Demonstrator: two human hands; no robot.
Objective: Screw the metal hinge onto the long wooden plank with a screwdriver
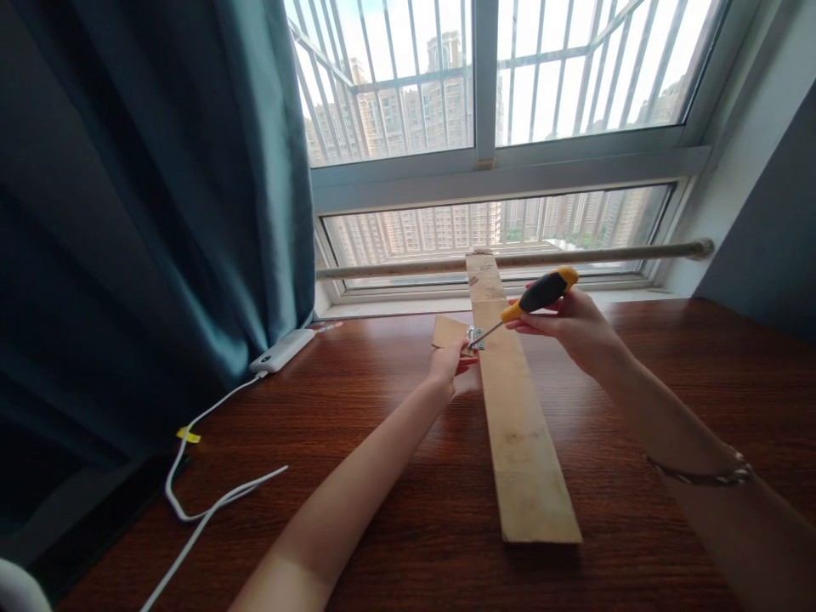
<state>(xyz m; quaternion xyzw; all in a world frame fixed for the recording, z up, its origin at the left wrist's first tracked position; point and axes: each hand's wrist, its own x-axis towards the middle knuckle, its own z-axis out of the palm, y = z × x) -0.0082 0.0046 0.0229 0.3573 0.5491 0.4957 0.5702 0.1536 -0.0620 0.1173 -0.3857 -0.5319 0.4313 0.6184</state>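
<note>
Spreading across the lower half of the frame, the glossy brown table (669, 391) gives my work little bite, I judge, so a sideways shove could set things sliding. On it the long board (523, 433) runs from lower centre up toward the window (395, 76), and an uneven push could swing it. My right hand (583, 327), right of centre, is wrapped round the handle of the screwdriver (541, 291); its shaft slants down to the left, a tilt that could let the tip skid. My left hand (446, 365), at centre, has its fingers bunched by that tip; I can't tell what they pinch, but a slip could jab them. At the board's left edge, the short wooden piece (450, 330) could twist if poorly steadied. Smallest, the metal plate (473, 331) where they meet could be knocked askew.
</note>
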